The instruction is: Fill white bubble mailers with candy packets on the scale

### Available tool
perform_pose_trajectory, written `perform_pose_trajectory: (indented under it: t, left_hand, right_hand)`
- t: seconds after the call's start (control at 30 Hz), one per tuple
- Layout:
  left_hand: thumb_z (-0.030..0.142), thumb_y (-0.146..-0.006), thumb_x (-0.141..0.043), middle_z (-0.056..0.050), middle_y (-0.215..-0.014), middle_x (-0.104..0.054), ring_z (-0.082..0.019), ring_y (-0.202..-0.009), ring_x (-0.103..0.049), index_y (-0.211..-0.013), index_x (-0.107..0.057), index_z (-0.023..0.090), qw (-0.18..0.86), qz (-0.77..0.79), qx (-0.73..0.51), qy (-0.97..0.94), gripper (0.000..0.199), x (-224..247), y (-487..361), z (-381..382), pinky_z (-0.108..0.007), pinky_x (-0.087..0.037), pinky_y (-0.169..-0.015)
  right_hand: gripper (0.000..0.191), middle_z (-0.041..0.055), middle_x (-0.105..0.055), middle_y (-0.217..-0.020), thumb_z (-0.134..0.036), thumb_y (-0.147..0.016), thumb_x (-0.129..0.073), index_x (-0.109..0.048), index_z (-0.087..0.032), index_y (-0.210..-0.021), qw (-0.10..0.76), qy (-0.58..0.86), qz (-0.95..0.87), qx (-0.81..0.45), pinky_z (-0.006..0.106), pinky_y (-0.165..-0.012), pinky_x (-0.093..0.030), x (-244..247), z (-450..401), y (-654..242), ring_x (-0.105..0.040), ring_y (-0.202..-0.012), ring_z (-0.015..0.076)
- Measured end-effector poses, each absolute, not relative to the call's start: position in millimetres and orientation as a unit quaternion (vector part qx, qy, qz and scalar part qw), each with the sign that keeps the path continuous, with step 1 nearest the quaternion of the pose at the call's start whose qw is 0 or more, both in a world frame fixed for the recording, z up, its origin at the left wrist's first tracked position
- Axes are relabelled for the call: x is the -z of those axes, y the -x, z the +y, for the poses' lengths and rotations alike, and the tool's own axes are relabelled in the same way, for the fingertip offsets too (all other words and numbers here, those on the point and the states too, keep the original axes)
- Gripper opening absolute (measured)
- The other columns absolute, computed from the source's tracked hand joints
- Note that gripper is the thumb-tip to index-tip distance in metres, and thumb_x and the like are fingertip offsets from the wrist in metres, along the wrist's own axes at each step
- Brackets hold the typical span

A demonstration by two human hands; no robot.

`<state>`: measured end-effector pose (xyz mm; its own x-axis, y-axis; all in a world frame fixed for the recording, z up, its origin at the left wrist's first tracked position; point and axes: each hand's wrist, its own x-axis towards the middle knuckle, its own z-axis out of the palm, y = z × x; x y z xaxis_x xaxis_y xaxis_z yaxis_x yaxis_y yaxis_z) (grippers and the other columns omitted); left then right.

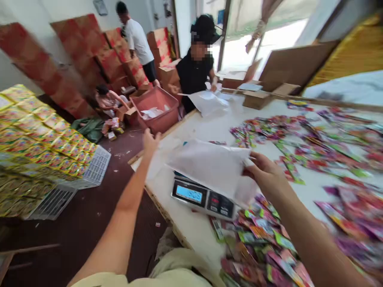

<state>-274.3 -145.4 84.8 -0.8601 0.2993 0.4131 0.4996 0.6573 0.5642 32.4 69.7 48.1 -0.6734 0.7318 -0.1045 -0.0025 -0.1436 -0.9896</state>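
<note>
Left hand [151,141] reaches forward; right hand [265,169] pinches white bag [209,165].

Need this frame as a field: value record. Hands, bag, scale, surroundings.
left hand: empty, near the table edge
right hand: gripping one end of the white bag
white bag: covers most of the scale
scale display: lit, digits too blurred to read surely
table: loose colorful packets beside scale
beyond table: pink bin, person in black handling white material
left side: stacked yellow packages
</note>
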Motion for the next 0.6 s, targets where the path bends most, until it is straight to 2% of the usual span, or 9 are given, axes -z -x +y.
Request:
perform_pose_trajectory:
  t: [0.1,0.23,0.4,0.6]
  left_hand:
    - [0.026,-0.095,-0.061,-0.014,-0.115,-0.064,-0.019,-0.097,-0.064,-0.135,-0.047,0.010,0.119,-0.895,0.361,0.235,0.045,-97,277,-150,-0.037,-0.050,-0.095]
    - [0.028,-0.084,-0.072,-0.012,-0.125,-0.063,-0.020,-0.104,-0.065,-0.136,-0.050,0.020,0.073,-0.872,0.383,0.296,0.057,-80,242,-158,-0.033,-0.053,-0.091]
    - [0.027,-0.084,-0.069,-0.010,-0.115,-0.065,-0.019,-0.098,-0.066,-0.137,-0.046,0.020,0.076,-0.866,0.421,0.257,0.058,-65,200,-172,-0.033,-0.055,-0.087]
    - [0.031,-0.084,-0.072,-0.009,-0.116,-0.066,-0.016,-0.096,-0.065,-0.135,-0.052,0.022,0.074,-0.838,0.451,0.299,0.056,-61,171,-176,-0.030,-0.054,-0.084]
  right_hand:
    - [0.051,0.0063,-0.073,-0.099,-0.049,-0.070,-0.076,-0.065,-0.021,-0.111,0.271,0.283,-0.617,-0.682,0.036,-0.073,-0.061,-50,71,-51,-0.065,-0.071,0.0142]
    - [0.042,0.0081,-0.073,-0.099,-0.050,-0.076,-0.072,-0.069,-0.020,-0.105,0.271,0.273,-0.638,-0.667,0.035,-0.075,-0.061,-41,74,-75,-0.067,-0.081,0.0164]
    - [0.037,0.0085,-0.074,-0.096,-0.045,-0.079,-0.067,-0.071,-0.018,-0.104,0.275,0.286,-0.667,-0.631,0.033,-0.069,-0.056,-15,76,-97,-0.064,-0.075,0.0158]
    - [0.032,0.0066,-0.074,-0.092,-0.031,-0.085,-0.059,-0.072,-0.018,-0.111,0.276,0.296,-0.757,-0.512,0.033,-0.067,-0.049,1,72,-99,-0.061,-0.067,0.0157]
